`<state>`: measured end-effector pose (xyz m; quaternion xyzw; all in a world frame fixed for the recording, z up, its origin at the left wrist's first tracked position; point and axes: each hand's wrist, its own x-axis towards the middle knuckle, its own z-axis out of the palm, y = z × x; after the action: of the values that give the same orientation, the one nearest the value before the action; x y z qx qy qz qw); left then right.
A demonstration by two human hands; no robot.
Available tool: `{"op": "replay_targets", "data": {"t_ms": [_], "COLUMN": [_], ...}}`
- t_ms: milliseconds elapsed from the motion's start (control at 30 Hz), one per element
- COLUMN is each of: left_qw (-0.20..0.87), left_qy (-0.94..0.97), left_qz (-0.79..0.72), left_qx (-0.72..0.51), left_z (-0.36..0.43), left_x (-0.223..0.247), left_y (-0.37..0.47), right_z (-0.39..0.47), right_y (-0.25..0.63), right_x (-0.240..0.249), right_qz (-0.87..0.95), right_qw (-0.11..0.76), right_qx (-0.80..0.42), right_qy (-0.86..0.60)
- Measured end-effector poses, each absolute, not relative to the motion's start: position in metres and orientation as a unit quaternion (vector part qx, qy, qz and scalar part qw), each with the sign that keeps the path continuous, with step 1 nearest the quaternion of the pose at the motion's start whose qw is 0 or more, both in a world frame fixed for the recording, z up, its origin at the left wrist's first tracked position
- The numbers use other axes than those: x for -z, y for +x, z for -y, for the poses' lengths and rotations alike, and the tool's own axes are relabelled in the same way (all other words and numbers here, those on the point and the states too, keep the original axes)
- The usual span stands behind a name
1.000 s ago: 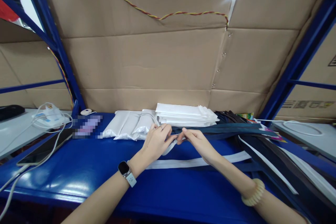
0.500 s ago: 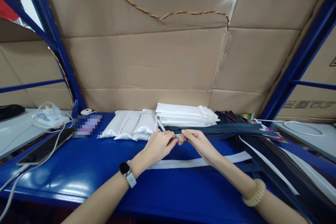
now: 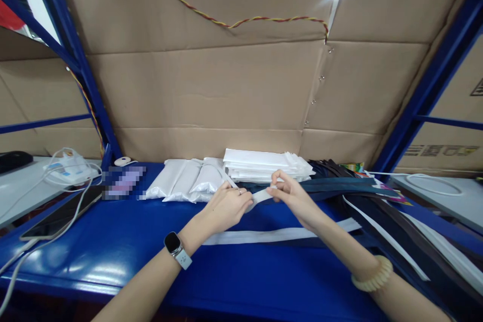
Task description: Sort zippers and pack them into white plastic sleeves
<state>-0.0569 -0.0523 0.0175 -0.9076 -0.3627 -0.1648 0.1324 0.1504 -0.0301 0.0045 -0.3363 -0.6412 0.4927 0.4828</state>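
My left hand (image 3: 231, 206), with a ring and a watch at the wrist, is closed on a white strip (image 3: 261, 197). The fingers of my right hand (image 3: 292, 196) pinch the other end of this short stretch, a little to the right. Part of the strip rises behind my left hand toward the white packets (image 3: 179, 179). Beneath both wrists a white zipper-like band (image 3: 260, 236) lies across the blue table (image 3: 241, 271). Just beyond my hands is a stack of flat white bags (image 3: 264, 163).
Dark and white strips (image 3: 392, 236) are heaped at the right. A phone (image 3: 62, 214) with a white cable lies at the left, near a blurred purple item (image 3: 126, 181). Cardboard (image 3: 211, 85) and blue posts (image 3: 426, 85) stand behind.
My right hand has moved right and slightly up, away from my left hand, and more of the white strip shows between them. My left hand has shifted slightly left.
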Motion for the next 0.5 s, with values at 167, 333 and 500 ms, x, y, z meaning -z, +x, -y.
{"op": "replay_targets", "data": {"t_ms": [167, 333, 500], "left_qw": [0.123, 0.1, 0.098], "left_qy": [-0.891, -0.868, -0.843], "left_qz": [0.405, 0.445, 0.481], "left_qx": [0.167, 0.194, 0.218], "left_z": [0.04, 0.03, 0.028], "left_x": [-0.033, -0.052, -0.064], "left_y": [-0.083, -0.116, -0.148], "right_z": [0.006, -0.013, -0.023], "right_y": [0.196, 0.255, 0.315], "right_x": [-0.02, -0.033, -0.03], "right_qz": [0.549, 0.493, 0.446], "right_qw": [0.6, 0.679, 0.738], "right_qx": [-0.453, -0.399, -0.314], "right_qy": [-0.366, -0.37, -0.397]}}
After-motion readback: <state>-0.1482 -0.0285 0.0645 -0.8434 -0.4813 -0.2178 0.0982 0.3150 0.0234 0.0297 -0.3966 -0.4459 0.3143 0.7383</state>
